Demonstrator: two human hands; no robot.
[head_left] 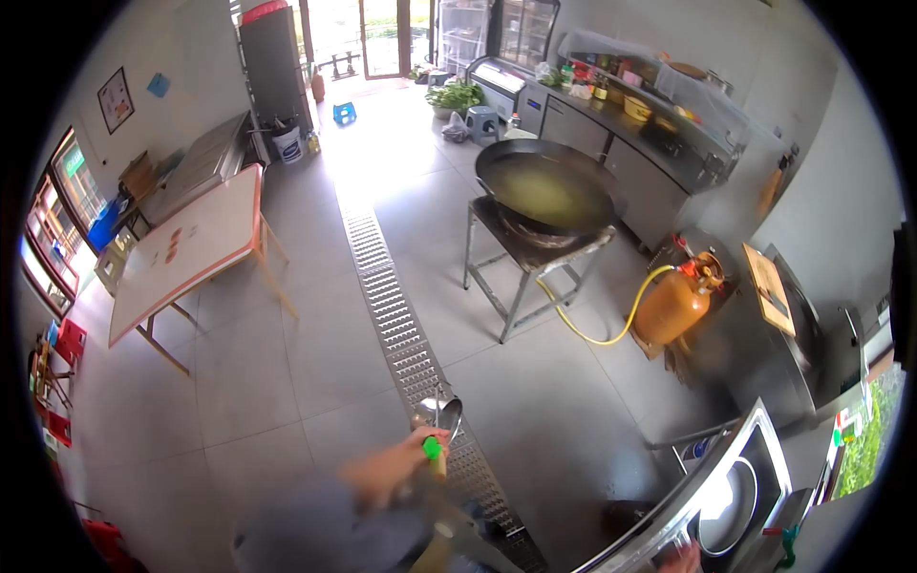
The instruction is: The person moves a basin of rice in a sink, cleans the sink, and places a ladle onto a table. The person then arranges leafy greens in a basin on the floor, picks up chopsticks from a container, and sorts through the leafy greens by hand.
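Ladle [452, 413] is on my side of the wok [544, 188], bowl just past my left hand [413, 456], fingers wrapped round the handle, which runs back toward me. Right hand [682, 558] is farther off, can't tell its grip.

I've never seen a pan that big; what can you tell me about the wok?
The wok is wide, round and dark, apparently metal, with yellowish-green liquid inside. It sits uncovered, open side up, on what looks like a burner atop a metal stand. No hand touches it.
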